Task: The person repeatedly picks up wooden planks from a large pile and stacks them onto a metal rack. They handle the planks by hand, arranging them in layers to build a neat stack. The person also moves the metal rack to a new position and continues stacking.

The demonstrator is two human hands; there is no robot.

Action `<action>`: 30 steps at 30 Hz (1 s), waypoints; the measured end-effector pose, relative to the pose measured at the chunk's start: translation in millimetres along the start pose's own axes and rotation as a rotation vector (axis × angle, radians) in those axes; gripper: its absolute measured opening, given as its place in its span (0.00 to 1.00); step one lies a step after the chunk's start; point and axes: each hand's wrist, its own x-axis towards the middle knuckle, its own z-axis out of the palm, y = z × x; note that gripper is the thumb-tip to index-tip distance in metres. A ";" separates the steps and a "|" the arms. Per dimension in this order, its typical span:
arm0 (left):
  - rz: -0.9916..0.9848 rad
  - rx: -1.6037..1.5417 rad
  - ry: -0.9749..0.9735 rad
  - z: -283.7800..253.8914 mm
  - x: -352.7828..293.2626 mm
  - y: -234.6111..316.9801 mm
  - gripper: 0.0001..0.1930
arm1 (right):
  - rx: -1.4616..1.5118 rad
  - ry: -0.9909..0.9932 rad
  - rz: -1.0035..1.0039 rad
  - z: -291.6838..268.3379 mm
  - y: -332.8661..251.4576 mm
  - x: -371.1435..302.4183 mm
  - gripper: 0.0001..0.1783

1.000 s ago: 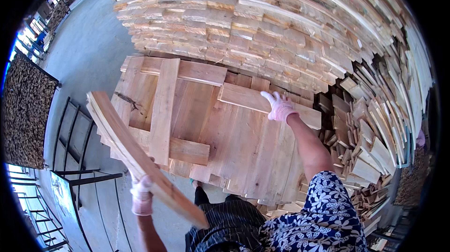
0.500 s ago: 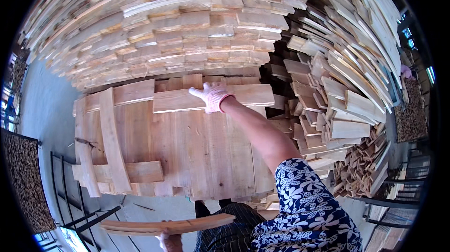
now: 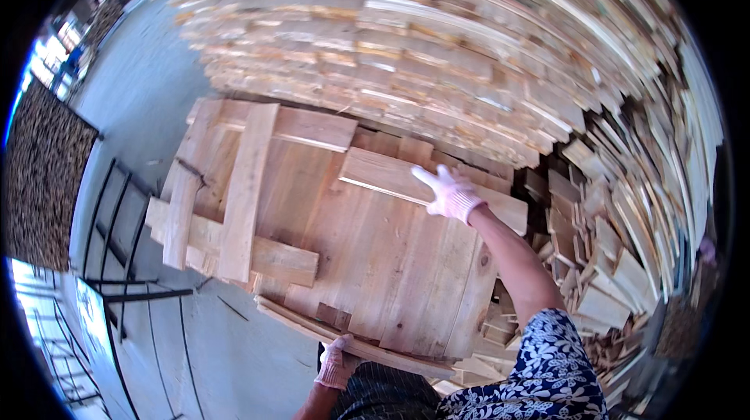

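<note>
My right hand (image 3: 448,193), in a white glove, lies flat with fingers spread on a loose wooden plank (image 3: 391,178) at the far side of a flat panel of nailed boards (image 3: 367,256). My left hand (image 3: 336,362), also gloved, grips a long thin plank (image 3: 297,318) that runs along the near edge of the panel. Two cross battens (image 3: 246,185) lie over the panel's left part.
A tall stack of planks (image 3: 406,53) rises behind the panel. Loose cut boards (image 3: 601,264) are piled at the right. A black metal frame (image 3: 117,264) stands on the grey floor (image 3: 148,84) at the left, beside a dark mesh panel (image 3: 39,178).
The long plank in my left hand has come from hanging out in front of me to lying along the panel's near edge. My right hand stays on the far plank.
</note>
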 end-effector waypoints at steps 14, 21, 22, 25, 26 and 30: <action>0.061 0.010 -0.076 -36.3 -47.3 -36.8 0.23 | 0.050 -0.029 -0.085 -7.6 -23.4 27.1 0.52; -0.141 -0.054 -0.122 5.5 -15.5 -32.8 0.27 | -0.003 -0.067 -0.028 -4.2 -8.7 31.3 0.50; -0.106 -0.091 -0.194 11.9 -9.2 -31.2 0.26 | 0.017 -0.039 -0.076 -4.0 -8.8 33.8 0.50; -0.089 -0.023 -0.044 22.5 -3.0 -26.6 0.22 | -0.027 -0.103 -0.032 -7.2 -18.9 30.2 0.50; -0.103 -0.059 0.001 24.0 -6.9 -28.2 0.21 | -0.169 0.024 -0.050 -4.7 -29.6 19.1 0.51; -0.133 -0.172 -0.070 22.2 -40.7 -31.4 0.25 | -0.065 0.257 -0.447 15.6 -97.6 -63.4 0.44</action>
